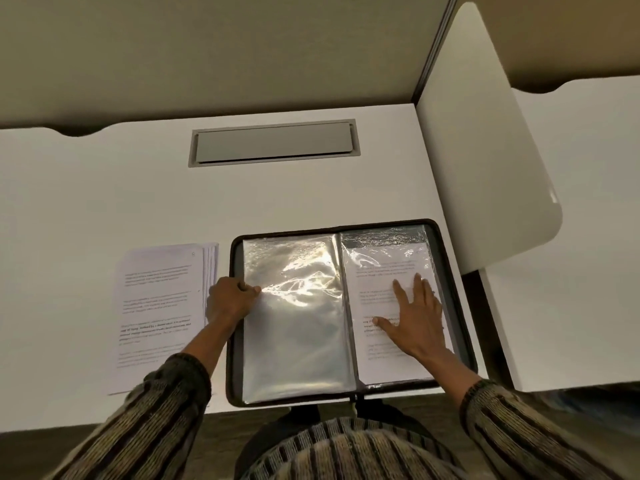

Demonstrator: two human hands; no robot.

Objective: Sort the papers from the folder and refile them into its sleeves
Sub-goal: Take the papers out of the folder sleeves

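A black zip folder (460, 299) lies open on the white desk near its front edge. Its left page is a stack of shiny, see-through sleeves (294, 334) with nothing visible inside. The right sleeve holds a printed sheet (381, 278), set low so a clear strip shows above it. My left hand (230, 299) pinches the left edge of the left sleeves, fingers curled round it. My right hand (414, 322) lies flat with spread fingers on the sheet in the right sleeve. A stack of printed papers (157, 313) lies on the desk just left of the folder.
A grey cable hatch (273, 143) is set into the desk (104, 195) behind the folder. A white divider panel (485, 150) rises along the right side. The desk's front edge runs just below the folder; my striped sleeves reach over it.
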